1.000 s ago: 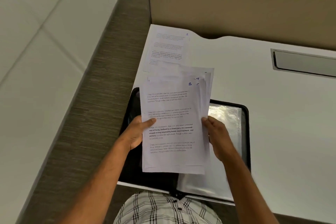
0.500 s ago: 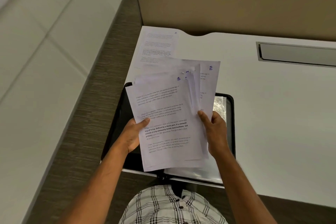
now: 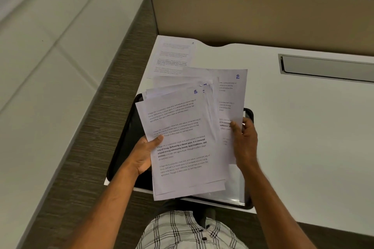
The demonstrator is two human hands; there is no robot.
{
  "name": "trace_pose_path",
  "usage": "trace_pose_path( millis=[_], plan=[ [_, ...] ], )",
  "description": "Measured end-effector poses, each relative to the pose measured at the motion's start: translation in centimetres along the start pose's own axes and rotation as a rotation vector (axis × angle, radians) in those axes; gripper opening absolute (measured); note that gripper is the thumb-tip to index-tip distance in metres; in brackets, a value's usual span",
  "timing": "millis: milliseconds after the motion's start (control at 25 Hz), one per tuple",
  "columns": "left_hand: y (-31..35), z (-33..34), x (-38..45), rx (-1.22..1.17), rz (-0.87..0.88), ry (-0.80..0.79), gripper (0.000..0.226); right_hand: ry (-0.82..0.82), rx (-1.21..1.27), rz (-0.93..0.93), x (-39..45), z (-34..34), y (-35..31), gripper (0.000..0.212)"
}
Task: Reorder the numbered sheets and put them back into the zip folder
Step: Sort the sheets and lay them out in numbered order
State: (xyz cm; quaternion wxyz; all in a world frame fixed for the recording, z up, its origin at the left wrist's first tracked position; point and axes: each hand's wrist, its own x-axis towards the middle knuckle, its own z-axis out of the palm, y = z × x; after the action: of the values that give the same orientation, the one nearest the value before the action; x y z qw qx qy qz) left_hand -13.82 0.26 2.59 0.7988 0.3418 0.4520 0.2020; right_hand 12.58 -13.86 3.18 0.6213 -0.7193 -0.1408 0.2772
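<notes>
I hold a fanned stack of printed sheets above the open black zip folder on the desk. The top sheet carries a blue 8. My left hand grips the stack's left edge, thumb on top. My right hand pinches the sheet numbered 2, which sticks out to the right of the fan. One more sheet, marked 1, lies flat on the desk beyond the folder. The folder's clear pocket shows below the stack.
The white desk stretches to the right, with a recessed cable tray at the back. A tan partition walls the far edge. Floor and carpet lie to the left; office chairs stand behind the partition.
The sheet numbered 2 has slid out further to the right of the fan under my right hand. The stack has tilted slightly left.
</notes>
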Motion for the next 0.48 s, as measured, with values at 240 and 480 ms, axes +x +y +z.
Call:
trace_pose_path(
  millis=[240,480],
  plan=[
    [2.6,-0.8,3.4,0.005,0.012,0.123,0.023,0.148,-0.192,-0.073,9.4,1.1,-0.9,0.020],
    [5.6,-2.9,8.2,0.051,-0.056,0.153,0.026,0.237,-0.266,-0.072,20.5,3.8,-1.1,0.035]
  ],
)
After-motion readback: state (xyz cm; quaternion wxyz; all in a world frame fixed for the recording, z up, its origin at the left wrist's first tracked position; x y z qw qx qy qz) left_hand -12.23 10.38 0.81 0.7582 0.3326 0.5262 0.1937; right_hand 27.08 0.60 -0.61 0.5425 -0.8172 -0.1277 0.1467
